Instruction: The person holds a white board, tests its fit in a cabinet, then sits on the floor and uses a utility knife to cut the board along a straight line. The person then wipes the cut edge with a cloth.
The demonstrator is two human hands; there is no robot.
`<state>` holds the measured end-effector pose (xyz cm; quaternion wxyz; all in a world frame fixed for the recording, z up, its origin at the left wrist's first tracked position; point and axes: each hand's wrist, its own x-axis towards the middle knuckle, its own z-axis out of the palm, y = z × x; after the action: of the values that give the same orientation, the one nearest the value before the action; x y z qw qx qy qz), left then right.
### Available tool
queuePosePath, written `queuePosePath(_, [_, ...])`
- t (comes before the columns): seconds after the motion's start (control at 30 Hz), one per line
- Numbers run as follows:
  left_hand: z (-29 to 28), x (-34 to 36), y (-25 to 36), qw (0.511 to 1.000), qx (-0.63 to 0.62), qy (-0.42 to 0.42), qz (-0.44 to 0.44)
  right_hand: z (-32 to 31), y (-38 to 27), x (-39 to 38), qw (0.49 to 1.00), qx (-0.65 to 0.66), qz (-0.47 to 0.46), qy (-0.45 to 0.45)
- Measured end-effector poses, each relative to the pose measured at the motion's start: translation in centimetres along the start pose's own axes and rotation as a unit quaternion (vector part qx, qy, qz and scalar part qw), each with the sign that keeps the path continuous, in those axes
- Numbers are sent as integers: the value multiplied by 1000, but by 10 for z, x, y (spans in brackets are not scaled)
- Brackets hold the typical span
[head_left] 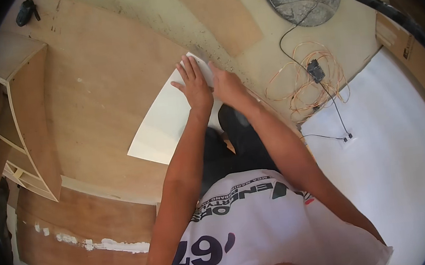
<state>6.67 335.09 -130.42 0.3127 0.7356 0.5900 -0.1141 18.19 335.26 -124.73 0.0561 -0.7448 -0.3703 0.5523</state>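
A white sheet (157,125) with straight edges lies on a large plywood surface (99,92) in front of me. My left hand (196,87) presses flat on the sheet near its far corner, fingers spread and stretched out. Close beside it, my right hand (228,85) is at the sheet's right edge. Its fingers are curled, with the index finger pointing forward along the edge. Whatever it grips, if anything, is hidden by the hand. My dark-trousered legs (235,130) show between my forearms, by the sheet's near end.
On the left stands an open wooden cabinet frame (32,120). A black tool (27,12) lies at the far left. Beyond my right hand are a brown board (215,13), a dusty round stand base (295,5) and a coiled orange cord (296,92). A cardboard box (403,45) stands far right.
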Motion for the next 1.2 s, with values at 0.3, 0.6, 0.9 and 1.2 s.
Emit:
queuePosePath(0.3, [13, 2, -5, 1000, 10, 4, 6, 4, 2, 2, 998, 6, -42, 53])
queuePosePath(0.6, [2, 3, 2, 997, 82, -5, 8, -16, 6, -7, 999, 1, -29, -17])
queuePosePath(0.9, [-24, -11, -26, 999, -16, 25, 44, -51, 98, -142, 993, 10, 64, 96])
queuePosePath(1.2, [-18, -111, -194, 985, -22, 128, -113, 34, 347, -405, 951, -122, -9, 283])
